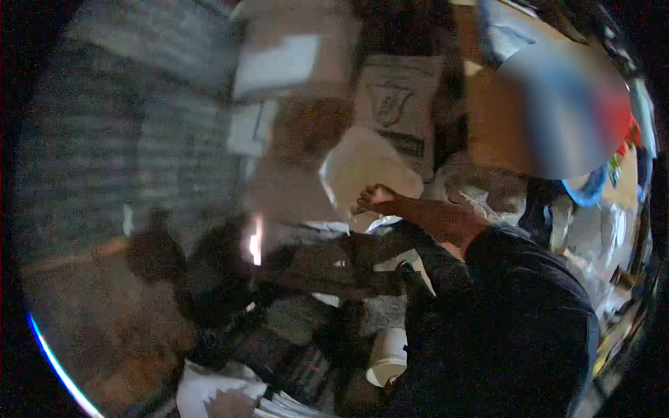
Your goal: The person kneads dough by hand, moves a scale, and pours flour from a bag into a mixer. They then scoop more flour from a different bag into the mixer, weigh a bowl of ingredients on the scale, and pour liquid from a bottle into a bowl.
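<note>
From the dark sleeve on the right, my right hand reaches left across a pale, bag-like thing. Its fingers look curled against the lower part of that pale thing; whether they grip it is hard to make out. At the left, a dark, smeared shape may be my left hand, but its fingers do not show. A bright, shiny spot lies to the right of this shape. Much of the view is dim and blurred.
Behind the pale thing stands a printed sack. A white cup-like container is low in the middle. Pale sheets lie at the bottom left. Clear plastic and a brown carton are on the right; ridged grey sheeting fills the left.
</note>
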The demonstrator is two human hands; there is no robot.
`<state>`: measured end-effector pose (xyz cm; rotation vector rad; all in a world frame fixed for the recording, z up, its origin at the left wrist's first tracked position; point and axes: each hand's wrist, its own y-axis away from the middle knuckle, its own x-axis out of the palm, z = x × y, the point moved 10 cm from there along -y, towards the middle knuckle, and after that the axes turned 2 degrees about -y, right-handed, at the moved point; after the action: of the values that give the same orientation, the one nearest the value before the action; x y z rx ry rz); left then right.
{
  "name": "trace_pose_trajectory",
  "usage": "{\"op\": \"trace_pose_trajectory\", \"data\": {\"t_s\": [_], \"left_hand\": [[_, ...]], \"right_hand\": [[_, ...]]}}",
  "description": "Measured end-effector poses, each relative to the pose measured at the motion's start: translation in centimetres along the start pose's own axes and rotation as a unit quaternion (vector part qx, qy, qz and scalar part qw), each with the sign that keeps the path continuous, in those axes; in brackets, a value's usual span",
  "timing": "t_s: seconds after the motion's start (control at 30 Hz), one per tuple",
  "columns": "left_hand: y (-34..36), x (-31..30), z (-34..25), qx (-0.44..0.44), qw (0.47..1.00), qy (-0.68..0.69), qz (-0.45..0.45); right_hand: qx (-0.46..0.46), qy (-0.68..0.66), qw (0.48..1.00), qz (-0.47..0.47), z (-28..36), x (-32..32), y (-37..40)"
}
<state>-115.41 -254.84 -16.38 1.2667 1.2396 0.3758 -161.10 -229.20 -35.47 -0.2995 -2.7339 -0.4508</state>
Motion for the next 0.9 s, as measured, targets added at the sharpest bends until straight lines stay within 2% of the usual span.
{"op": "trace_pose_trajectory", "data": {"t_s": [0.03, 0.07, 0.1, 0.17, 0.23, 0.3, 0.37, 0.4, 0.47, 0.53, 0.57, 0.6, 0.63, 0.67, 0.7, 0.73, 0.8, 0.9], "left_hand": [[-1.6, -0.4, -1.1, 0.027, 0.999, -0.020, 0.004], [-3.1, -0.4, -2.3, 0.053, 0.998, -0.039, 0.008], [-4.5, -0.4, -3.9, 0.081, 0.995, -0.059, 0.014], [-7.1, -0.3, -7.5, 0.142, 0.984, -0.103, 0.024], [-9.5, 0.0, -12.2, 0.204, 0.966, -0.152, 0.038], [-11.2, 1.8, -16.3, 0.252, 0.946, -0.196, 0.060], [-12.2, 6.4, -21.7, 0.287, 0.925, -0.235, 0.085], [-12.0, 8.9, -23.6, 0.298, 0.913, -0.258, 0.100], [-11.4, 13.6, -27.5, 0.324, 0.888, -0.301, 0.125], [-10.2, 17.9, -30.4, 0.344, 0.862, -0.341, 0.147], [-9.7, 19.5, -31.7, 0.356, 0.848, -0.361, 0.155], [-9.4, 21.1, -32.6, 0.364, 0.834, -0.379, 0.168], [-8.6, 22.9, -33.5, 0.369, 0.820, -0.400, 0.179], [-7.9, 24.6, -34.3, 0.375, 0.803, -0.422, 0.190], [-7.4, 25.7, -35.2, 0.372, 0.792, -0.444, 0.197], [-6.8, 27.6, -36.5, 0.381, 0.773, -0.464, 0.205], [-5.5, 30.6, -39.1, 0.393, 0.740, -0.501, 0.217], [-3.9, 35.3, -43.3, 0.455, 0.663, -0.541, 0.246]], "right_hand": [[0.112, -0.348, 0.928, 0.070, -6.0, 3.9, 2.3], [0.256, -0.629, 0.732, 0.055, -12.1, 7.8, 5.2], [0.326, -0.853, 0.399, 0.086, -12.5, 10.1, 7.9], [0.446, -0.839, 0.297, 0.093, -15.8, 11.5, 13.2], [0.531, -0.827, 0.145, 0.113, -24.6, 13.1, 23.2], [0.656, -0.743, 0.120, 0.055, -27.2, 11.2, 31.5], [0.694, -0.700, 0.122, 0.115, -28.8, 7.7, 40.3], [0.709, -0.675, 0.144, 0.147, -29.5, 5.3, 44.9], [0.794, -0.545, 0.152, 0.224, -29.8, -0.4, 54.5], [0.867, -0.435, 0.105, 0.219, -30.1, -6.4, 64.7], [0.891, -0.356, 0.057, 0.274, -28.8, -10.7, 69.1], [0.868, -0.285, 0.004, 0.406, -30.2, -14.6, 72.8], [0.938, -0.176, -0.062, 0.294, -27.0, -20.4, 77.1], [0.969, -0.101, -0.038, 0.222, -30.1, -23.7, 80.1], [0.958, 0.010, 0.074, 0.276, -33.7, -27.5, 82.4], [0.967, 0.068, -0.009, 0.247, -30.3, -33.5, 84.6], [0.974, 0.207, -0.031, 0.091, -32.1, -41.1, 86.5], [0.922, 0.336, -0.077, 0.179, -35.5, -52.0, 86.7]]}}
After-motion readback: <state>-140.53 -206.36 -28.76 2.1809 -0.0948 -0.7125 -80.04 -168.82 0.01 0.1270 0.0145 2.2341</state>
